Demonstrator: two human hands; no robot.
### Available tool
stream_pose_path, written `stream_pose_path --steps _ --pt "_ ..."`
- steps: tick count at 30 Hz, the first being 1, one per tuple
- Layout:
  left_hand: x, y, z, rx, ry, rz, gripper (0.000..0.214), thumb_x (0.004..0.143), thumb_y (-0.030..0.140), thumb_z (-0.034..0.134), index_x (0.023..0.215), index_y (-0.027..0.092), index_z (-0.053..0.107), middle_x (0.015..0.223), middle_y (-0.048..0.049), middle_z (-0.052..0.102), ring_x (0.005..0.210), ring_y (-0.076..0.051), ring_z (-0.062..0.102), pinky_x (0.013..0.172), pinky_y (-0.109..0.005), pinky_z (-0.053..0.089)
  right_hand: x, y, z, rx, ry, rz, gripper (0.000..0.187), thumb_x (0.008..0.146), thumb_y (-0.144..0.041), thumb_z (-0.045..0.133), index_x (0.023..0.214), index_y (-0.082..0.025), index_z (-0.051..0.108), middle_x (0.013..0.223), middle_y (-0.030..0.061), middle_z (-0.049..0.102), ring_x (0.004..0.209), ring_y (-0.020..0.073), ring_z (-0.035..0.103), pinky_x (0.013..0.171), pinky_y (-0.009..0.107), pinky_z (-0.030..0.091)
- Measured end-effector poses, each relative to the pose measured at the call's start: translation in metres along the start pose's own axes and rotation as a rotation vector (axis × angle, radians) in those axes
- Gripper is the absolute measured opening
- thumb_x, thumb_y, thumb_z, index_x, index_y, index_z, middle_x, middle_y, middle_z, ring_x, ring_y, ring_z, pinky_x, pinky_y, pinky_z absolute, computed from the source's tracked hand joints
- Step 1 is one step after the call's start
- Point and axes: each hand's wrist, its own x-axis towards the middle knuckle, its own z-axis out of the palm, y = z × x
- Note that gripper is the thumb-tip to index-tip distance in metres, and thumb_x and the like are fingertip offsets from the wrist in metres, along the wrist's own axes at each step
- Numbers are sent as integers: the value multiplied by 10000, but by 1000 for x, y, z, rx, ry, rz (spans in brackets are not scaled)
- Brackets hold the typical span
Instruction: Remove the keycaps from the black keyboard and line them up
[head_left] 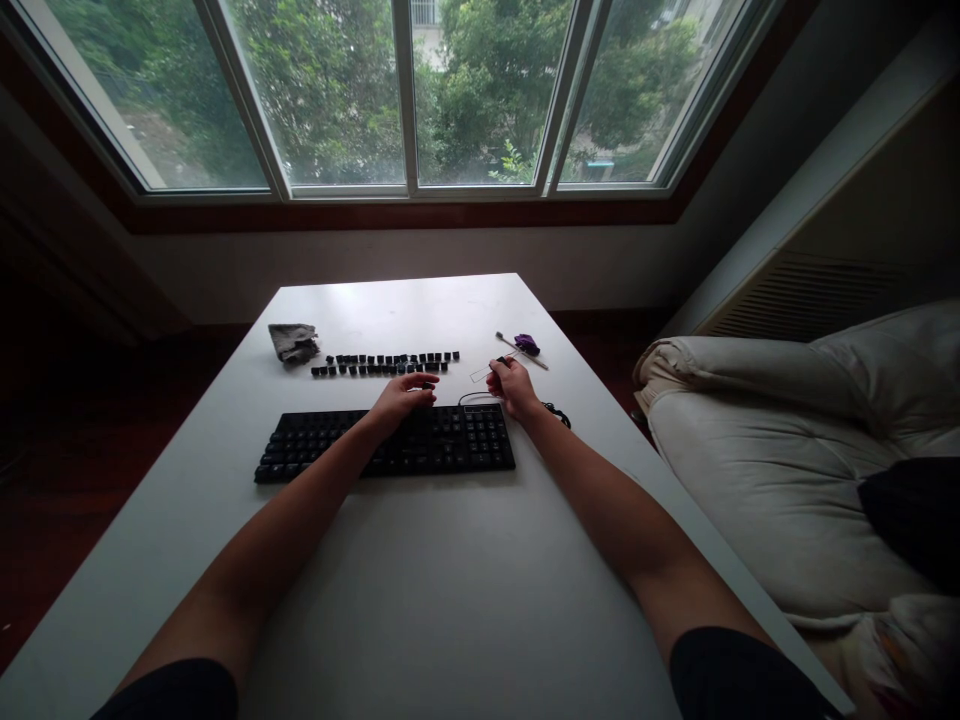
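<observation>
While the left hand (405, 398) pinched a small black key (427, 386) by the keyboard (427, 440), the right hand (514, 385), well apart, gripped a wire tool (480, 376); a light, steady hold seemed best, wires kept clear of the loose keys (381, 369).

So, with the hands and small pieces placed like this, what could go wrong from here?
The left hand is close to the two rows of black keycaps; a bump might push some out of line.

The small dark piece at its fingertips could slip and drop onto the keyboard.

The thin wire tool in the right hand might scratch something if it slips.
</observation>
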Motion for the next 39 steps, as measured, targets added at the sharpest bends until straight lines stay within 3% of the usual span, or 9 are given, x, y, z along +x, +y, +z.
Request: stream_pose_path --steps 3,7,13,21,29,35,39 --pt "3 -3 -3 -123 -52 -80 380 708 157 769 1080 111 709 1080 -119 703 904 -184 707 901 -371 586 1 2 0 1 -5 -2 305 787 -400 702 868 -221 469 594 -31 620 449 101 519 397 196 376" --pt "4 -4 -3 -180 -23 -144 319 727 78 690 1044 106 706 1061 -125 719 933 -188 709 923 -366 582 1 2 0 -2 -3 -2 300 786 -401 696 868 -221 470 595 -32 621 450 102 523 397 195 377" --pt "0 -1 -1 -128 -36 -110 306 798 177 687 1095 115 643 988 -107 714 818 -152 706 807 -323 585 -2 -1 2 2 6 10 310 780 -394 700 860 -225 453 579 -35 613 436 100 507 383 191 356" --pt "9 7 4 -19 47 -70 184 821 218 646 967 153 556 835 -50 687 675 -115 657 654 -258 541 0 -1 2 7 8 -1 327 775 -412 711 869 -225 460 587 -33 618 439 99 517 389 191 375" --pt "33 26 12 20 -142 -70 311 798 312 745 1038 119 698 817 -67 677 656 -106 610 650 -254 508 3 4 -1 -1 11 -11 308 796 -407 706 876 -224 472 598 -26 626 433 101 521 388 194 387" --pt "36 19 15 -189 -201 -85 459 765 415 803 1095 109 710 806 -53 627 642 -79 546 606 -222 465 6 9 -1 4 6 -24 287 813 -403 688 881 -223 475 600 -22 629 429 105 526 378 197 383" --pt "36 17 15 -145 -240 -27 476 785 456 781 1116 127 693 822 -46 633 667 -90 575 637 -234 481 8 10 -1 -3 14 -18 297 809 -415 691 879 -222 475 596 -25 627 419 103 523 369 195 377"
